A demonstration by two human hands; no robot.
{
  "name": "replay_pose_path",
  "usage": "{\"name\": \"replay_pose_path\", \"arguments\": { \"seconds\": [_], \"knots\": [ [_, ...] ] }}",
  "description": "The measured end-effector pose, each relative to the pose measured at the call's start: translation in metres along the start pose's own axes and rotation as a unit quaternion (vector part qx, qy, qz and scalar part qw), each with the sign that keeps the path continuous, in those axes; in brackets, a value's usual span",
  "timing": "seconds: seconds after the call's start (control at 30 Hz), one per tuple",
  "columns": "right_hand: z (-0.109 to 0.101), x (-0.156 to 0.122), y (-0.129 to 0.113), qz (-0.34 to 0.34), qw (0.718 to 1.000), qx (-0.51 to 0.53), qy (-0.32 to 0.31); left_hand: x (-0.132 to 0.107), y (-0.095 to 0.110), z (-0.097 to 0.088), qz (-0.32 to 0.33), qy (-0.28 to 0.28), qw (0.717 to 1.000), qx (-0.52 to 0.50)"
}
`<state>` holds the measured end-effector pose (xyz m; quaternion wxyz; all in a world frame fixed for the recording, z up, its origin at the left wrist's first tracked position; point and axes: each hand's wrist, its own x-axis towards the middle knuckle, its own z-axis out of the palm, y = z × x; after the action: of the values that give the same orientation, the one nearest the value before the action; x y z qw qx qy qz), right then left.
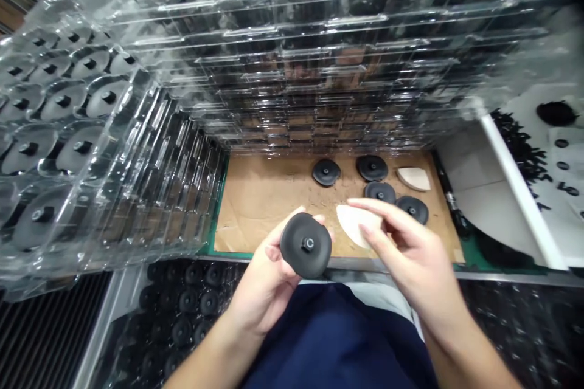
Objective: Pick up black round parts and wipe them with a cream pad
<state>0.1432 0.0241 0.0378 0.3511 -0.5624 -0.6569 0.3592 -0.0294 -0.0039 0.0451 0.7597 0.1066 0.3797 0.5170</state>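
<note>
**Status Report: Handling Station, Head View**

From my remote station, I read the following:

1. Left hand (260,292): holds a black rounded disc (298,245) just above the near edge of the cardboard sheet (260,194). The centre stud (308,245) faces up. The left fingers (274,253) curl around the rim from below.
2. Right hand (410,255): the right fingers (378,213) are extended and slightly spread, with their tips over the right end of a white curved pad (351,225). I cannot tell whether they pinch it.
3. Surroundings: four black discs (380,192) and a second white pad (413,179) lie near the far right corner of the sheet. Stacked clear plastic trays (292,55) rise beyond its far edge and along its left edge, with black discs in their cavities. More black discs (196,298) lie below the near edge. Small black pieces (515,146) lie in a white bin to the right.
</note>
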Motion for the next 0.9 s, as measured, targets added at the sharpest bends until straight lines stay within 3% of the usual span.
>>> {"name": "replay_pose_path", "arguments": {
  "seconds": [0.07,0.13,0.2,0.27,0.37,0.43,0.57,0.67,0.77,0.9],
  "knots": [
    [-0.007,0.003,-0.035,-0.098,0.994,0.031,0.025,0.0,-0.001,0.001,-0.01,-0.001,1.0,0.021],
    [-0.008,0.004,-0.058,-0.183,0.981,0.041,-0.042,0.001,-0.001,-0.001,-0.017,0.004,0.999,0.034],
    [-0.006,0.005,-0.066,-0.201,0.967,0.04,-0.15,0.001,-0.002,-0.005,-0.014,0.022,0.999,0.03],
    [-0.001,0.008,-0.066,-0.183,0.962,0.028,-0.2,0.001,-0.002,-0.005,-0.01,0.042,0.999,0.034],
    [0.005,0.009,-0.064,-0.197,0.975,0.016,-0.097,0.002,-0.002,-0.001,-0.024,0.031,0.998,0.043],
    [0.005,0.007,-0.064,-0.215,0.973,0.03,-0.078,0.002,0.0,0.002,-0.02,0.005,0.999,0.026],
    [-0.012,-0.001,-0.06,-0.157,0.971,0.008,-0.181,0.002,0.003,-0.001,-0.027,-0.006,1.0,-0.008],
    [-0.021,-0.003,-0.044,-0.085,0.992,-0.007,-0.097,0.0,0.002,-0.005,-0.031,0.003,0.999,-0.042],
    [-0.013,-0.001,-0.016,0.015,0.999,0.051,-0.008,-0.002,0.001,-0.003,-0.036,-0.036,0.995,-0.086],
    [0.022,0.006,0.031,0.075,0.994,0.071,-0.041,-0.006,0.003,0.003,-0.055,-0.066,0.99,-0.111]
  ]
}}
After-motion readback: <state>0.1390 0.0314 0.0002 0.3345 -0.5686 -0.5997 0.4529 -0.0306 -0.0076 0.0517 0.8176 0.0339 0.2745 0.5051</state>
